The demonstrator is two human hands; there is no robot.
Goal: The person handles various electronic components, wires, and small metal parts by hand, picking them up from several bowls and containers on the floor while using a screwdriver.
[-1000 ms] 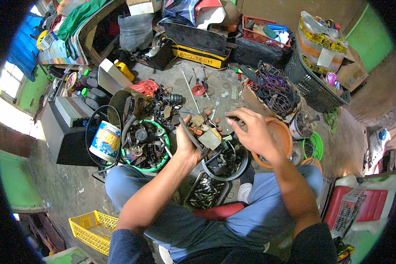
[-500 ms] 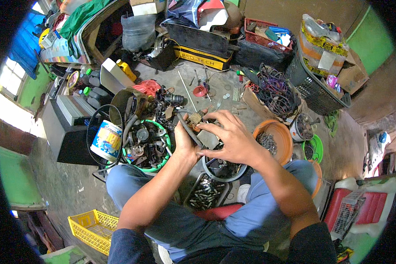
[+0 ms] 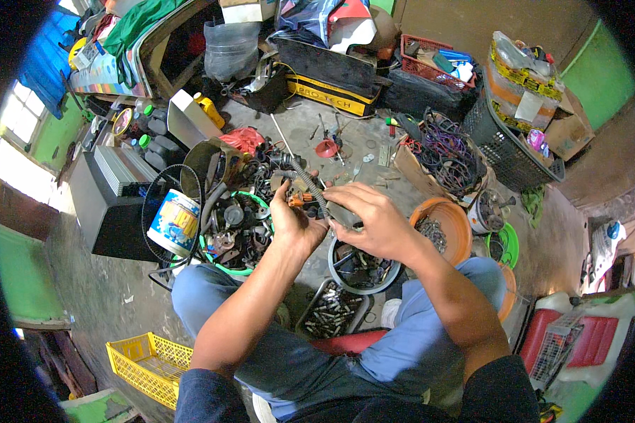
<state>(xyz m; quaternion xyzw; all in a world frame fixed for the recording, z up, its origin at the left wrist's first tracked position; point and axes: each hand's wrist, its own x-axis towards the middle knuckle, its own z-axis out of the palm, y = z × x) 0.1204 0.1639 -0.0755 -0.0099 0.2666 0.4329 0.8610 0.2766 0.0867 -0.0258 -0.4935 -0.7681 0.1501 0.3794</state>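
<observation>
Both hands are raised in front of me around a wiring piece. It has a grey corrugated conduit that bends over at its upper end, and an orange connector beside it. My left hand is palm up, its fingers curled round the piece from below and the left. My right hand pinches the conduit's lower end between thumb and fingers. Beneath the right hand stands a grey round tub with dark parts inside. To the left, a green-rimmed basket holds dark mechanical parts.
Between my legs lies a tray of small metal cylinders. Right of my hands are an orange basin of small metal pieces, a green bowl and a cable heap. A white bucket stands left, and a yellow crate lies near-left.
The wiring piece has been turned over, so the orange connector now shows at its left. My right hand has moved from the piece's upper part down to the conduit's lower end.
</observation>
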